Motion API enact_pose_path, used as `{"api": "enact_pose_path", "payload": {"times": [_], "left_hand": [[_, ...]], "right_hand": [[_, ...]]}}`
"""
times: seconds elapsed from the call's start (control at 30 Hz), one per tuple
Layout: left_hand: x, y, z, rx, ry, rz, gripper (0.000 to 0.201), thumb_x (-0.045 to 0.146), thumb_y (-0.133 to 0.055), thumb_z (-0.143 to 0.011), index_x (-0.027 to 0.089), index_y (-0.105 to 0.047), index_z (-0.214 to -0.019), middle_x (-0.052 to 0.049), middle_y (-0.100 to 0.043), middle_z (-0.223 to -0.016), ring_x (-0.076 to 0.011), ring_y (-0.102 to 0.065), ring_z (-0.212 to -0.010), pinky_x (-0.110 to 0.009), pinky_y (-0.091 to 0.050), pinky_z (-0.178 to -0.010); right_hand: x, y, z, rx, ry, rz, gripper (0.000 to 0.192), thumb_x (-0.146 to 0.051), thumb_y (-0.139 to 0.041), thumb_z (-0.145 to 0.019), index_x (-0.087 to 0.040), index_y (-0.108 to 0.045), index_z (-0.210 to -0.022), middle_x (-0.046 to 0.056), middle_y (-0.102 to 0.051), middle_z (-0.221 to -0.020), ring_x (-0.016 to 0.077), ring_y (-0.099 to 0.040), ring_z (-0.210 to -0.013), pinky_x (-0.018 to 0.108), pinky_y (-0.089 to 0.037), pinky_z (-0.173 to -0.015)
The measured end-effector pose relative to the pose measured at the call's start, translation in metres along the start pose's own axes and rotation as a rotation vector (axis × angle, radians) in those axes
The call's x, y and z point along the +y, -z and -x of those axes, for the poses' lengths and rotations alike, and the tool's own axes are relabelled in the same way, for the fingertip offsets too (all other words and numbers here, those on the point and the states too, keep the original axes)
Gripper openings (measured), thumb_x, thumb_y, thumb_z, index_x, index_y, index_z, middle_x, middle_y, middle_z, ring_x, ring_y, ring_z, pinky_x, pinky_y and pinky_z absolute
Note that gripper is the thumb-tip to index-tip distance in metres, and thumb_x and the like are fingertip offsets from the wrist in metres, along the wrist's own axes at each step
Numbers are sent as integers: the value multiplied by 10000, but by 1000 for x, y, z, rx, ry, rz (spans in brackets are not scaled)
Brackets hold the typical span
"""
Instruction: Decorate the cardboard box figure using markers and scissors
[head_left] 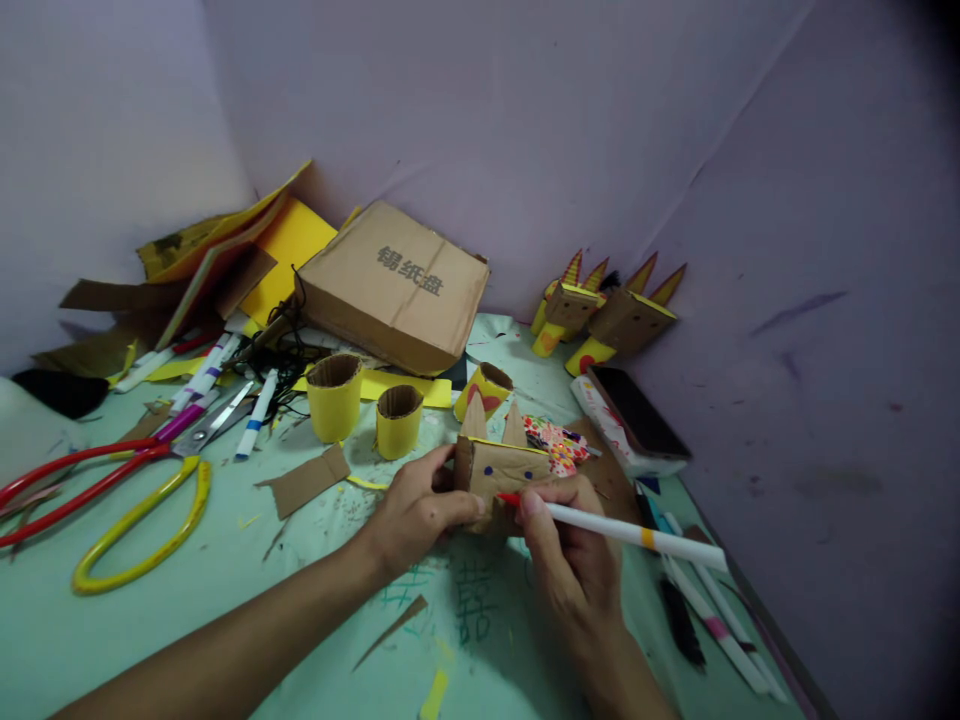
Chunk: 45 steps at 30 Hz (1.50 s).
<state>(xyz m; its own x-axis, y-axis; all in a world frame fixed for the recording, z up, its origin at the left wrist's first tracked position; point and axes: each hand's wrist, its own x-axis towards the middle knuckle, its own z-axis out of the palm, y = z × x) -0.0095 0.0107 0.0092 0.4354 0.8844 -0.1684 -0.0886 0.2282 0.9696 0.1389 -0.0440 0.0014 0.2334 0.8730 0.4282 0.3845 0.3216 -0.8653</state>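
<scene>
My left hand (427, 505) is closed on the left side of a small cardboard box head (487, 480). The head has two dark dot eyes, a yellow strip along its top edge and two pointed cardboard horns. In my right hand (574, 545) is a white felt-tip marker (637, 535) with a red tip and an orange band. Its tip is at the front of the head, below the eyes; whether it touches cannot be made out. Right behind the head stands a yellow tube (480, 390) with a red patch. Colourful patterned material (559, 445) shows at the head's right.
Two yellow cardboard tubes (334, 400) stand left of centre. Large scissors (172, 445) and several markers (255, 415) lie at left. Behind are a cardboard box (390, 290) and card sheets (281, 260). Finished-looking horned figures (630, 315), a phone (637, 410) and pens (712, 620) are at right.
</scene>
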Motion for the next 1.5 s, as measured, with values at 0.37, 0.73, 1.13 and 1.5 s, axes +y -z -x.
{"api": "enact_pose_path", "payload": {"times": [0.37,0.73,1.13,1.5], "left_hand": [[1,0,2,-1,4,0,476,277,-663,-620,140,-637,-1075,-44,-705,-846,-176,-563,-674,-228,-371,-499],[-1,-1,1,-16,-11,35,487,258,-671,-623,151,-635,-1097,-42,-714,-860,-181,-578,-696,-236,-376,-536],[0,-1,2,-9,8,26,499,277,-669,-602,133,-628,-1077,-53,-710,-859,-188,-580,-692,-236,-379,-513],[-1,0,1,-2,3,-9,498,285,-661,-620,132,-628,-1093,-61,-712,-878,-191,-579,-699,-233,-369,-498]], "right_hand": [[6,5,-6,-55,158,99,198,-289,-521,-951,-203,-554,-776,-47,-506,-581,99,-457,-438,216,-347,-407],[1,7,-6,-62,178,119,181,-257,-534,-929,-203,-569,-760,-46,-506,-586,103,-475,-457,214,-355,-417],[-2,1,-1,0,46,85,220,-326,-533,-921,-210,-552,-735,-49,-493,-563,107,-444,-450,228,-310,-421],[1,1,-4,40,117,140,194,-281,-532,-928,-210,-542,-748,-60,-490,-542,96,-448,-420,216,-329,-407]]}}
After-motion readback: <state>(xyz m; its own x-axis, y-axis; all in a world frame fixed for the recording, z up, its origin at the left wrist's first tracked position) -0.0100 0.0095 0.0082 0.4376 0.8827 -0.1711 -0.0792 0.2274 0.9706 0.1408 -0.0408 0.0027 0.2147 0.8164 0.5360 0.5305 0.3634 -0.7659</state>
